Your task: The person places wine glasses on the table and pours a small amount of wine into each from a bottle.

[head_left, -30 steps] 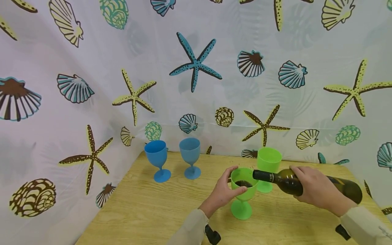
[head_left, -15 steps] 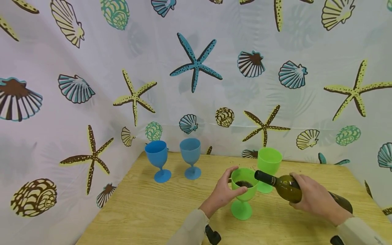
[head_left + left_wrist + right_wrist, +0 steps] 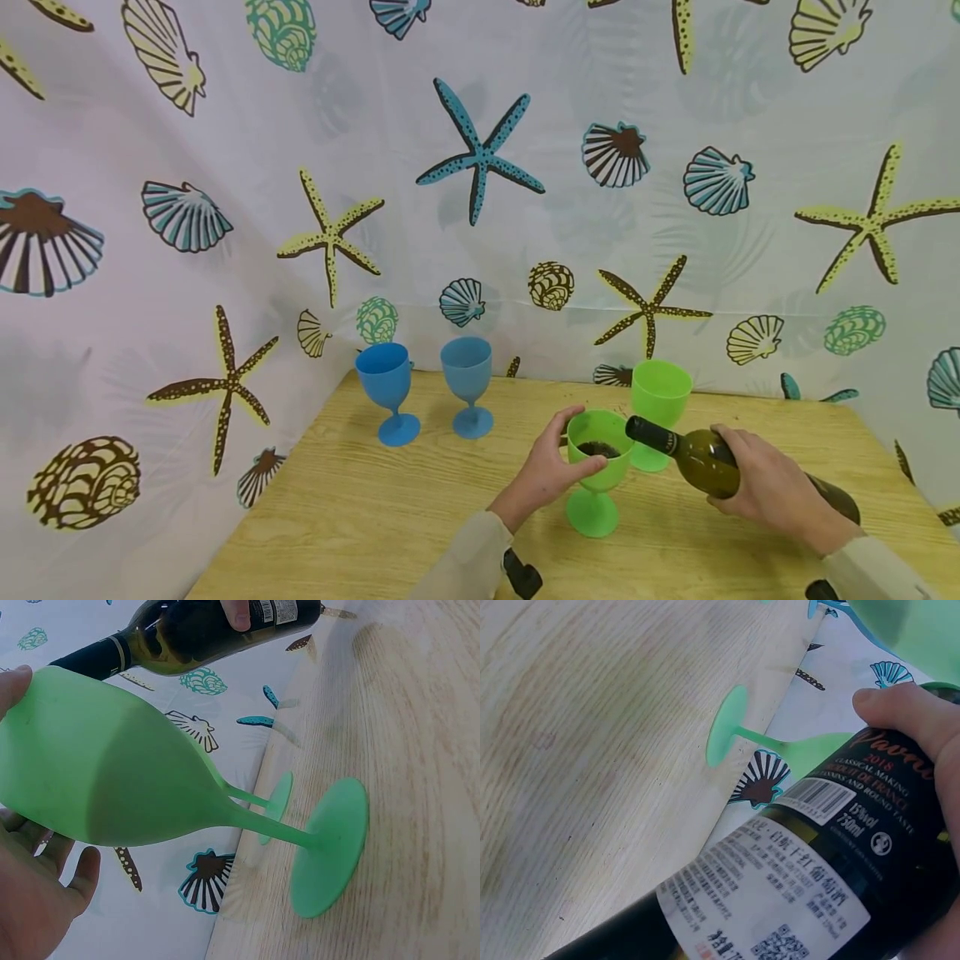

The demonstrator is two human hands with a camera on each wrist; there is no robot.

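A green plastic goblet (image 3: 594,512) stands upright on the wooden table with dark liquid in its bowl. My left hand (image 3: 546,472) holds that bowl from the left, thumb on the near side and fingers round the back. My right hand (image 3: 765,479) grips a dark wine bottle (image 3: 705,467) round its body. The bottle's neck points left and slants up, its mouth beside the goblet's right rim; no stream of liquid shows. In the right wrist view, the bottle's white label (image 3: 772,889) faces the camera. Just behind stands a second green goblet (image 3: 660,392), partly hidden by the neck.
Toward the back left stand a darker blue goblet (image 3: 383,379) and a lighter blue goblet (image 3: 467,375), both upright. A white cloth (image 3: 525,242) with shells and starfish hangs behind and left of the wooden table (image 3: 360,525).
The bottle's base has dropped and its mouth has shifted slightly right, so it slants more steeply neck-up. My right hand has moved a little with it. My left hand and the goblet stay put.
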